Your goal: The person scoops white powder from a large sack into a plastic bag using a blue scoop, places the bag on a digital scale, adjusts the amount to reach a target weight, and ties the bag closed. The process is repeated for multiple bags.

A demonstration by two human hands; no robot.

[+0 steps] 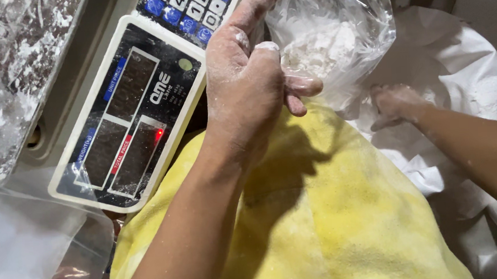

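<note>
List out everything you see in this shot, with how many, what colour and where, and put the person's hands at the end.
Clear plastic bag: one, transparent, holding white powder, top centre-right, held up.
Weighing scale: one, white body with a dark display panel, blue keys and a small red light, upper left.
Scale pan: one, metallic, dusted with white powder, far left.
Yellow cloth: one, yellow, centre and bottom.
Large white sack: one, white, powdery, right side.
Empty plastic bags: clear, count unclear, bottom left.
Left hand: one, powder-dusted, gripping the clear bag's edge.
Right hand: one, powder-dusted, down in the white sack below the clear bag.
</note>
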